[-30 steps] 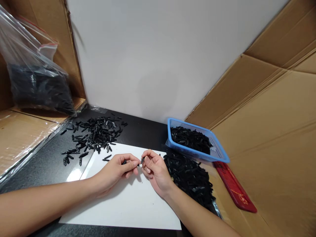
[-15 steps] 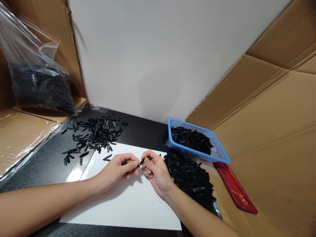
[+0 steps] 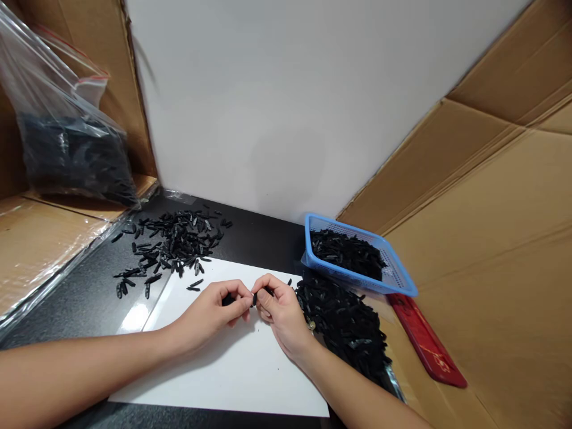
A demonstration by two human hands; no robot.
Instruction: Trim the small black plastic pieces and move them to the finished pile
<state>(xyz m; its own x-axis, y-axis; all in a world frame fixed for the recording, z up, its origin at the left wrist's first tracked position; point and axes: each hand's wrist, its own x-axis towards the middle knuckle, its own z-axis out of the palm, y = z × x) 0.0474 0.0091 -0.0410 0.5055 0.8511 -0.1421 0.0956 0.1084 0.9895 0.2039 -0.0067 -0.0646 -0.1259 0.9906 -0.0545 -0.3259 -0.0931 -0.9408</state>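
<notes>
Over the white sheet [image 3: 214, 369], my left hand [image 3: 218, 310] and my right hand [image 3: 283, 313] meet at the fingertips. Both pinch a small, slender black piece [image 3: 254, 299], held roughly upright between them; its exact kind is too small to tell. Dark bits also show inside the curled fingers of my left hand, partly hidden. Left of the sheet, a loose scatter of similar black pieces [image 3: 181, 238] lies on the dark table. A denser black heap [image 3: 346, 325] is close beside my right wrist.
Behind the heap, a blue mesh basket [image 3: 404, 271] holds more black pieces. A red flat object [image 3: 429, 342] leans by the cardboard wall [image 3: 500, 238] on the right. A clear zip bag [image 3: 75, 155] with dark contents rests on cardboard at left. A white wall [image 3: 286, 89] stands behind.
My fingertips have come closer together, and the black piece has turned from tilted to nearly upright between them. The piles and basket stay as they were.
</notes>
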